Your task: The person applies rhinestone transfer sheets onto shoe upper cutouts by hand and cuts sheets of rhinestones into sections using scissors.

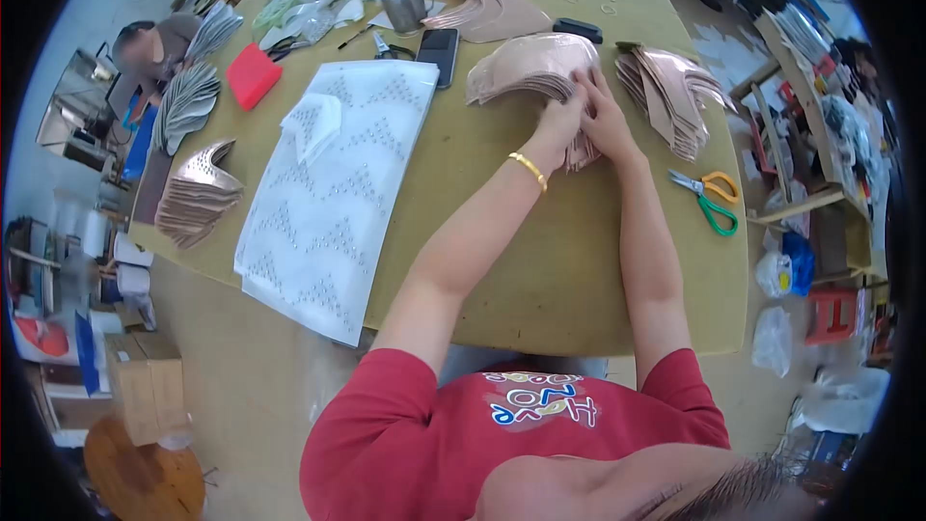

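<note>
A stack of curved rose-gold sheet pieces lies on the table in front of me, its layered edges toward me. My left hand, with a gold bracelet at the wrist, is closed around the stack's right end. Against the outer side of that same end presses my right hand, its fingers along the layers. Parts of the pieces show below between the two hands. Some fingertips are hidden behind the stack and each other. A second stack of rose-gold pieces sits just right of my right hand.
White sheets with dotted patterns cover the table's left middle. Scissors with orange and green handles lie at the right edge. A phone, a steel mug and another rose-gold stack stand farther back. A person works at far left.
</note>
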Motion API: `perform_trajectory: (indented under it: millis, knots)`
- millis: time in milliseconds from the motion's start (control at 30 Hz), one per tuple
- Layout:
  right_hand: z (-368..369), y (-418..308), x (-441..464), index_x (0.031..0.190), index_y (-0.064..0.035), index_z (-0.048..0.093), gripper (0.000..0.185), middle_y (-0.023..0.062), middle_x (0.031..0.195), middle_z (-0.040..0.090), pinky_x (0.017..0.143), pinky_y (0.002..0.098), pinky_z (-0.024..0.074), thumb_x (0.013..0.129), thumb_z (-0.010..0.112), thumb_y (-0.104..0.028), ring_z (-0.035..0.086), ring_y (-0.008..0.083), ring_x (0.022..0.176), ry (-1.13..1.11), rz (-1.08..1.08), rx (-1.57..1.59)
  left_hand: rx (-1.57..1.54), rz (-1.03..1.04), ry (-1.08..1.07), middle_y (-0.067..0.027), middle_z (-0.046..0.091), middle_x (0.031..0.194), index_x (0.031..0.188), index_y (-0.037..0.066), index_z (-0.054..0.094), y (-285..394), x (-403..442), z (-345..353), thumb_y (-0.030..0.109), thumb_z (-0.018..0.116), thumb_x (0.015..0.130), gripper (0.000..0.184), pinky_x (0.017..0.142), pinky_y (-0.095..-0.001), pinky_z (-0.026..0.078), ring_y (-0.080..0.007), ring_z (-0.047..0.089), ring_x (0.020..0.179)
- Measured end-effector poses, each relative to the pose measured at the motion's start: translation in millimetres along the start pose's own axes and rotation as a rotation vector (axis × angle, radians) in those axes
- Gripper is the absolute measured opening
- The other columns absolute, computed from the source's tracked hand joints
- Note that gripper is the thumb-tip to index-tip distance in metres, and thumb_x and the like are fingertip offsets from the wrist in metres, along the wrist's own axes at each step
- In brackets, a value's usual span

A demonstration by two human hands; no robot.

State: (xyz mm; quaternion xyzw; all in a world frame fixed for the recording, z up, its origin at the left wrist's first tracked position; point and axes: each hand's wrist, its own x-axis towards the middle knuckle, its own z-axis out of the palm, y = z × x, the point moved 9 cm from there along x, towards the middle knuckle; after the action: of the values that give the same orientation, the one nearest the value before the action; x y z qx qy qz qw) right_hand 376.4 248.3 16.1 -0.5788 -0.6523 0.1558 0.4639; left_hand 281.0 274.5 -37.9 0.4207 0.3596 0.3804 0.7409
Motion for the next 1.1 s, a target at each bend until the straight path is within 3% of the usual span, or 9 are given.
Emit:
perform_trajectory:
  millis: [133,200,267,300,400,533,800,900,1100]
  knots:
    - [2,3,1,0.142,-0.0162,0.050,0.062,0.0284,0.155,0.025,0.114,0.0408,0.0292,0.082,0.067,-0.022,0.028,0.0408,0.143,-0.056,-0.086,-0.179,0.519,0.064,-0.330,-0.0124,0.064,0.120,0.129,0.000,0.058,62,-101,2,0.032,0.062,0.095,0.047,0.085,-0.0300,0.050,-0.0187,0.062,0.105]
    - [1,-7,0,0.142,-0.0161,0.050,0.062,0.0291,0.154,0.025,0.114,0.0417,0.0293,0.084,0.068,-0.029,0.029,0.0412,0.142,-0.039,-0.172,-0.263,0.833,0.282,-0.203,-0.0096,0.071,0.105,0.119,0.000,0.066,104,-137,-37,0.030,0.065,0.091,0.041,0.081,-0.0263,0.050,-0.0151,0.065,0.094]
    - [-11,-8,-3,0.144,-0.0115,0.045,0.072,0.0299,0.154,0.023,0.114,0.0435,0.0298,0.084,0.068,-0.042,0.030,0.0411,0.142,0.076,0.058,-0.225,0.907,0.314,-0.036,-0.0104,0.072,0.102,0.116,0.001,0.067,130,-151,-92,0.026,0.065,0.091,0.035,0.079,-0.0280,0.052,-0.0157,0.067,0.092]
    - [-14,4,-4,0.136,-0.0028,0.051,0.073,0.0288,0.145,0.040,0.107,0.0468,0.0368,0.083,0.067,-0.051,0.042,0.0407,0.133,0.210,0.053,-0.434,0.910,0.385,0.037,-0.0117,0.072,0.099,0.115,0.000,0.068,142,-154,-119,0.025,0.064,0.092,0.034,0.079,-0.0289,0.052,-0.0165,0.068,0.092]
    - [-17,-2,-5,0.114,-0.0044,0.057,0.059,0.0159,0.111,0.062,0.092,0.0496,0.0432,0.081,0.069,-0.051,0.057,0.0336,0.111,0.052,0.272,-0.517,0.920,0.487,0.118,-0.0109,0.072,0.103,0.117,0.001,0.066,169,-177,-145,0.023,0.064,0.093,0.033,0.079,-0.0293,0.053,-0.0177,0.067,0.094]
    - [-37,-68,-28,0.121,-0.0049,0.057,0.055,0.0167,0.117,0.062,0.086,0.0449,0.0474,0.075,0.078,-0.027,0.057,0.0364,0.108,0.541,-0.214,-0.526,0.850,0.370,0.071,-0.0118,0.068,0.114,0.121,0.001,0.065,165,-197,-114,0.024,0.064,0.093,0.036,0.084,-0.0305,0.051,-0.0192,0.066,0.100]
    - [-44,-172,-101,0.138,-0.0044,0.043,0.073,0.0219,0.129,0.052,0.096,0.0456,0.0463,0.076,0.080,-0.015,0.053,0.0389,0.116,0.455,-0.650,-0.245,0.745,0.893,0.231,-0.0079,0.067,0.111,0.123,0.002,0.063,189,-196,-71,0.025,0.065,0.094,0.037,0.086,-0.0280,0.048,-0.0182,0.062,0.093]
    - [-47,-192,-137,0.136,-0.0062,0.047,0.070,0.0194,0.128,0.052,0.093,0.0429,0.0464,0.076,0.080,-0.018,0.055,0.0361,0.111,0.427,-0.617,-0.111,0.573,0.523,-0.026,-0.0086,0.069,0.102,0.116,0.000,0.065,172,-203,-40,0.024,0.064,0.094,0.032,0.083,-0.0299,0.048,-0.0214,0.063,0.090]
    - [-72,-226,-205,0.115,-0.0049,0.062,0.036,0.0098,0.098,0.064,0.068,0.0315,0.0490,0.082,0.075,-0.009,0.062,0.0228,0.081,0.122,-0.282,0.114,1.132,0.796,-0.220,-0.0127,0.065,0.082,0.092,-0.001,0.065,151,-314,8,0.015,0.067,0.088,0.017,0.078,-0.0345,0.048,-0.0252,0.062,0.076]
